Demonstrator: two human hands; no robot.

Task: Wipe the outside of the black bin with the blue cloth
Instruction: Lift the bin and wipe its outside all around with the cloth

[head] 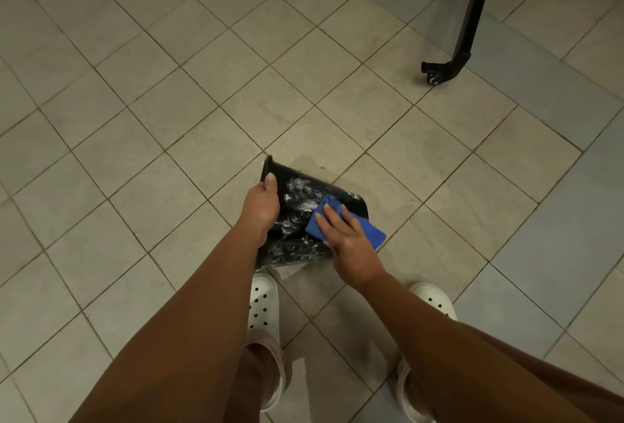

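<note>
- Nearest the camera: two bare forearms reach down, and two white perforated clogs stand on the tile floor, one each side of a grout line.
- Just ahead of the clogs: one black bin, tipped on its side and raised off upright, rim toward the left, base toward the right.
- Left hand clamps the bin near the rim, thumb lying along the wall, fingers wrapped out of sight round the far side.
- Right hand is flat, fingers spread, pressing one folded blue cloth against the bin's outer wall near the base; the cloth's right end overhangs past the bin edge.
- Bin wall carries white soapy smears between the two hands and below them.
- Open floor left, ahead and right of the bin; nothing sits beside it.
- Small dark specks on the tile just beyond the bin's upper edge.
- Far right, well apart: one black frame leg ending in a castor wheel, with shadow under it.
</note>
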